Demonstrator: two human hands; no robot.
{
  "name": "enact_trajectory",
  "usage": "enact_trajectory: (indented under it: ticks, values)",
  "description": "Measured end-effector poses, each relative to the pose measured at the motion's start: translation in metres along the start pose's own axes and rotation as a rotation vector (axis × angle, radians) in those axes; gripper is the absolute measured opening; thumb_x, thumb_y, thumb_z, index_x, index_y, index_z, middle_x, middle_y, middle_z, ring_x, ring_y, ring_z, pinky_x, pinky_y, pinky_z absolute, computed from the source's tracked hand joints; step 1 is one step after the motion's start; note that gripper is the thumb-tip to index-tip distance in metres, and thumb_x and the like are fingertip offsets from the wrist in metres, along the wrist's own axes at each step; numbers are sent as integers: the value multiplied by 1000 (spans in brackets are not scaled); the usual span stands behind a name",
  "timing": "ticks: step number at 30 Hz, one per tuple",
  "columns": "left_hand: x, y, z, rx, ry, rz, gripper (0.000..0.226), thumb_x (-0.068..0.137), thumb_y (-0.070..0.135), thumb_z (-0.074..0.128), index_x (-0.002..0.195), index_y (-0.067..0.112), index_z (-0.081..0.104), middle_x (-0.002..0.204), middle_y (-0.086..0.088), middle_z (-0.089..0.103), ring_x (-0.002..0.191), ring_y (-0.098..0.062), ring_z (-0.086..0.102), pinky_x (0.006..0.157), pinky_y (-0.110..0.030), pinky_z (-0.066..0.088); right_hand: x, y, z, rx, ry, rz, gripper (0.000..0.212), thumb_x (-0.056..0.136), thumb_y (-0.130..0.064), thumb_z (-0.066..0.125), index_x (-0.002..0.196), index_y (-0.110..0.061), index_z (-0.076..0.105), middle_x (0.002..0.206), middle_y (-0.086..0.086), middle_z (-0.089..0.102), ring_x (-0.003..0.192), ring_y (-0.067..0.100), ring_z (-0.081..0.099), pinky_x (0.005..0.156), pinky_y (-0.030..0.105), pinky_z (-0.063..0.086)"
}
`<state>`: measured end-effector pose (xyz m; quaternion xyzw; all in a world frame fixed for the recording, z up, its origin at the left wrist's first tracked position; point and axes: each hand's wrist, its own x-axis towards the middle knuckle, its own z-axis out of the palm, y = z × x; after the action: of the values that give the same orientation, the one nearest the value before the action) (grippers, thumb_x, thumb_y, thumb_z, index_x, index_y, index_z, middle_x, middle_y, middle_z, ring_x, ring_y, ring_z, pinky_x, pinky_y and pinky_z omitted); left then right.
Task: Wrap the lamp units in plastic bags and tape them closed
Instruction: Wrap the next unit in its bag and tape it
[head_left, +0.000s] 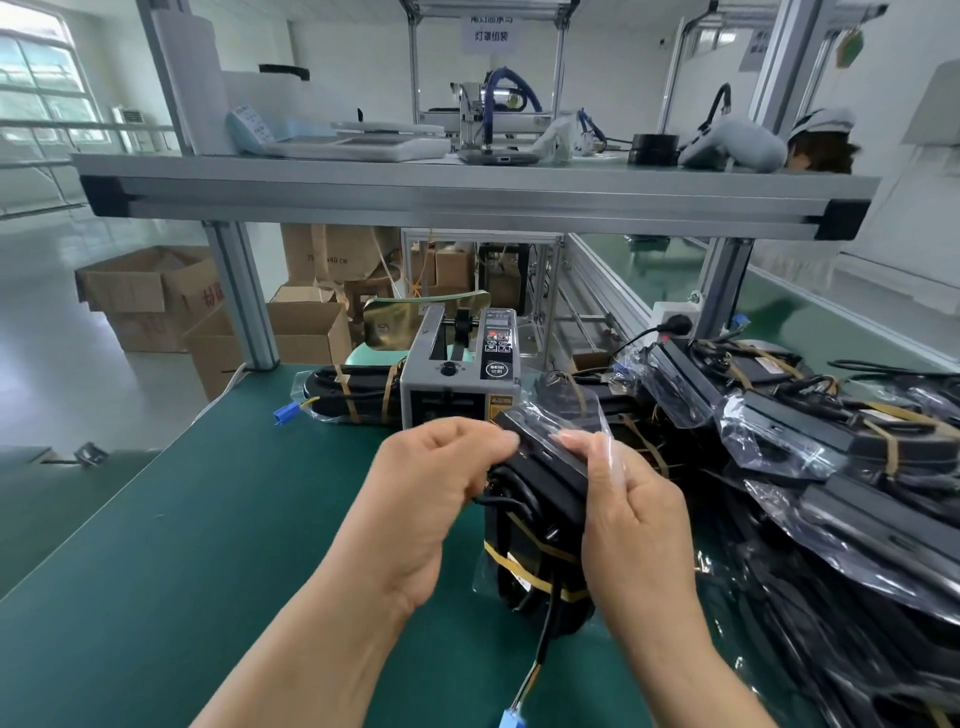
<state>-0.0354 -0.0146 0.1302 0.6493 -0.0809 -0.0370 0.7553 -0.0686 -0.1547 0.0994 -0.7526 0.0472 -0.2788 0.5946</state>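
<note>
We find the lamp unit (540, 499) standing on end on the green mat (208, 519), just in front of the tape dispenser (462, 374) and sheathed in its plastic bag (587, 410). We judge the unit rigid and fairly heavy, its cable loose, and the film thin, slippery and easily torn, so it is best held at the bag's open top. Left hand (436, 467) and right hand (634, 509) sit at that top, fingers curled, each pinching the film

Above you, the hanging paper sign (491, 35) reads "灯罩组装"; the line over it is too cut off to read. On the tape dispenser (447, 384) facing you, a round label says "SEMI 切割". The cardboard box (332, 254) behind it shows "40 cm".
</note>
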Motion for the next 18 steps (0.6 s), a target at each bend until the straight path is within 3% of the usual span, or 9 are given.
enact_trajectory:
  ticks: [2, 5, 12, 18]
  values:
    - [-3, 3, 6, 70, -2, 11, 16, 78, 20, 77, 62, 19, 73, 55, 7, 60, 51, -1, 54, 54, -11, 44, -3, -2, 2, 6, -17, -3, 39, 105, -33, 40, 85, -36, 73, 81, -2, 72, 74, 16, 66, 70, 40, 56]
    - [-1, 2, 9, 105, 10, -25, 13, 79, 19, 78, 67, 15, 74, 68, -6, 72, 61, -11, 66, 61, -18, 51, -5, -4, 4, 2, -13, -9, 38, 105, -31, 41, 85, -35, 72, 79, -7, 73, 74, 13, 68, 69, 40, 56]
    - [1, -4, 14, 146, 112, -23, 11, 78, 12, 78, 67, 11, 75, 66, -9, 72, 58, -14, 65, 58, -23, 54, -7, -6, 6, -8, -2, -30, 38, 106, -26, 42, 81, -32, 70, 79, -11, 71, 72, 11, 64, 62, 24, 51]
    - [2, -8, 16, 189, 157, -11, 13, 78, 13, 77, 66, 14, 75, 62, -5, 70, 56, -13, 64, 59, -26, 56, -9, -4, 6, -22, -11, -29, 37, 106, -27, 41, 83, -29, 70, 79, -10, 70, 73, 12, 64, 63, 27, 50]
